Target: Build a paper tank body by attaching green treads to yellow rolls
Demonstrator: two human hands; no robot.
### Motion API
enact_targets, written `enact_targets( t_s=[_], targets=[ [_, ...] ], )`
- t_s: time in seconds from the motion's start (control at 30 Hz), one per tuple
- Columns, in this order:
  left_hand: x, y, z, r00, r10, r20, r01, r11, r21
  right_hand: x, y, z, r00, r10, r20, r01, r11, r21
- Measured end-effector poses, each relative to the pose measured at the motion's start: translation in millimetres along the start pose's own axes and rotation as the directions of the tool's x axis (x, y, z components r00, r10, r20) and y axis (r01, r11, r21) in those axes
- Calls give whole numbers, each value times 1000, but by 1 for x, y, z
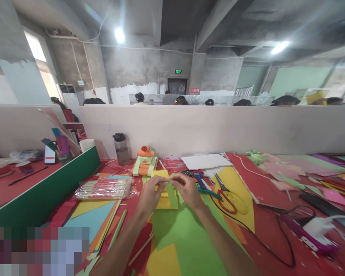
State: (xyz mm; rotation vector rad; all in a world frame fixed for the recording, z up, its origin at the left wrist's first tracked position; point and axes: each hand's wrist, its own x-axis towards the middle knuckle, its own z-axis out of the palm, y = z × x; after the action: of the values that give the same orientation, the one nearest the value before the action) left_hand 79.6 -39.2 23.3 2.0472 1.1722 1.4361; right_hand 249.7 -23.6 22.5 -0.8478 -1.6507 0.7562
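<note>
The left hand (153, 190) and right hand (186, 187), each grip pinching the far end of the green strip (170, 194) over yellow paper (162, 204) mid-desk (271, 255), should keep it evenly taut.

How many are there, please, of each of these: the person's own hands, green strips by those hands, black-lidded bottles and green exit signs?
Own hands: 2 (left hand, right hand)
Green strip by the hands: 1
Black-lidded bottle: 1
Green exit sign: 1
Total: 5
</note>
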Motion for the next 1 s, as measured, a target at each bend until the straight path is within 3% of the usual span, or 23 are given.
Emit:
enact_targets(
  t_s=[0.23,0.53,0.7,1.0],
  targets=[
    [0,2,0,1000,-1,0,1,1000,4,-1,-3,0,1000,-26,-1,26,999,-27],
    [0,5,3,988,-150,21,152,976,-155,-2,-5,-1,996,-66,-66,64,997,-37],
    [-1,7,3,982,-182,47,187,971,-152,-1,-9,-4,992,-96,-76,93,995,-35],
    [-2,10,1,989,-146,25,148,983,-107,-1,-9,0,993,-111,-32,111,994,10]
  ],
)
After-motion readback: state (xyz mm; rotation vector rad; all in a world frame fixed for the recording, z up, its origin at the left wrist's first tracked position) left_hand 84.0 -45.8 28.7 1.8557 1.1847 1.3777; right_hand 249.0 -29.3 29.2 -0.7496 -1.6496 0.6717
